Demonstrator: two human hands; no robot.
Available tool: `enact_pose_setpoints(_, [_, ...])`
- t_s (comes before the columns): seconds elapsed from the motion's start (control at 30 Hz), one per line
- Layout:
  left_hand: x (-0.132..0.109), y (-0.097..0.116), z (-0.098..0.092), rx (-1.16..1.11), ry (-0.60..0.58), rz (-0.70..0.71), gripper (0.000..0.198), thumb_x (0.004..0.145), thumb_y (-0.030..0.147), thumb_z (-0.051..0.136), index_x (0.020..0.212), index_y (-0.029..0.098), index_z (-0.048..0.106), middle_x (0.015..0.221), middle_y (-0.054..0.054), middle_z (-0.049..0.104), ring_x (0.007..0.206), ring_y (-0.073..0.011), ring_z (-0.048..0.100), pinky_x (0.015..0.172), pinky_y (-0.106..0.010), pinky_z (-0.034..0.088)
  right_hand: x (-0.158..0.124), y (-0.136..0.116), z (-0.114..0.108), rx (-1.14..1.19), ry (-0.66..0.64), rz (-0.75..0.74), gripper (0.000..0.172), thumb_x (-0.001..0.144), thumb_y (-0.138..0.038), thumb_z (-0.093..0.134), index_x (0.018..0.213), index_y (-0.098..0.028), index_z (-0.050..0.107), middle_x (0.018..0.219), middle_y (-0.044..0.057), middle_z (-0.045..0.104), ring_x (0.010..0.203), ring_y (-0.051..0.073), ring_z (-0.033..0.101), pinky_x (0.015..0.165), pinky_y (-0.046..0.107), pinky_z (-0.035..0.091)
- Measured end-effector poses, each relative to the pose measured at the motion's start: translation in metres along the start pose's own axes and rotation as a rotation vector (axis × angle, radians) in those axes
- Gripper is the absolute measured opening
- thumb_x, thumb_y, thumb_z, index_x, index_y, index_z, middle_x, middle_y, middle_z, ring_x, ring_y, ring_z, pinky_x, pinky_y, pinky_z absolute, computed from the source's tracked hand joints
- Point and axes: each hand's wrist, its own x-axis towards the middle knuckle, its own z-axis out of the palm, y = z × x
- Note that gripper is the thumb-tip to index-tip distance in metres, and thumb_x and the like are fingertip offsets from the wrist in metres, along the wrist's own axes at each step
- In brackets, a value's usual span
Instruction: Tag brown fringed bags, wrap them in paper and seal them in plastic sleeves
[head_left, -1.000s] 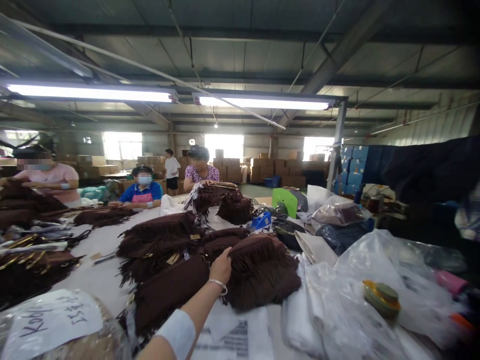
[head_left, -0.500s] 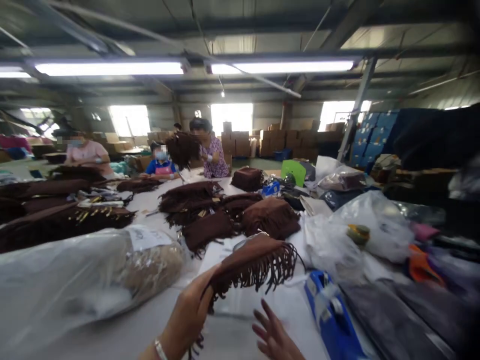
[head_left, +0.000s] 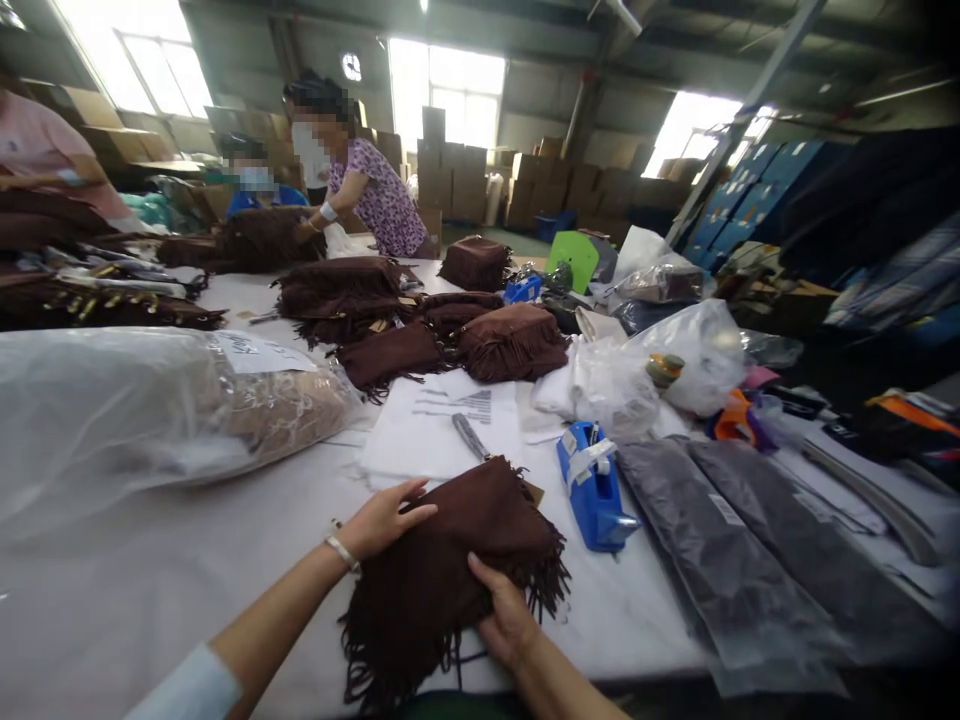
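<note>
A dark brown fringed bag (head_left: 450, 540) with a soft, suede-like surface is between my hands, over the near part of the table. My left hand (head_left: 382, 520), with a bracelet on the wrist, is at its left edge; the thumb lies over the brown material and the index finger stretches along the far side. My right hand (head_left: 506, 615) grips the near edge, thumb on top and the other fingers underneath, mostly hidden. Fringe hangs from the bag's sides. A grey wrapped strip (head_left: 471, 437) and part of a tan tag (head_left: 534, 493) show at its far edge.
A blue tape dispenser (head_left: 592, 485) stands right, beside grey packaged pieces (head_left: 720, 530). White sheets (head_left: 397, 435) lie ahead, with more brown fringed bags (head_left: 514, 345) behind. A large plastic sack (head_left: 150, 400) fills the left. Co-workers stand across the table, one (head_left: 382, 195) handling brown material.
My view has tilted down. The bag has come closer and turned flatter, and my right hand, earlier open and apart from it, now grips its near edge. A co-worker has lowered a brown piece.
</note>
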Motion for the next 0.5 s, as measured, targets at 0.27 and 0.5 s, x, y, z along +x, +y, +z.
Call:
enact_pose_setpoints(0.27, [0.015,-0.004,0.021,-0.270,-0.253,-0.115,0.053,0.069,0.051,0.070,0.107,0.013,0.063,0.101,-0.009,0.070,0.094,-0.0304,0.065,0.080,-0.038,0.055,-0.006,-0.026,0.016,-0.103,0.080,-0.138,0.054,0.069,-0.032,0.076,0.115,-0.010,0.059,0.109,0.011,0.067,0.107,0.026,0.060,0.096,0.039,0.046])
enact_pose_setpoints(0.5, [-0.034,0.053,-0.028,-0.728,-0.088,-0.037,0.047,0.077,0.035,0.068,0.117,0.013,0.059,0.109,-0.011,0.068,0.100,-0.0300,0.063,0.092,-0.043,0.049,-0.002,-0.128,0.138,-0.698,-0.366,-0.129,0.047,0.067,-0.031,0.076,0.107,-0.009,0.063,0.107,0.009,0.068,0.101,0.026,0.062,0.093,0.043,0.048])
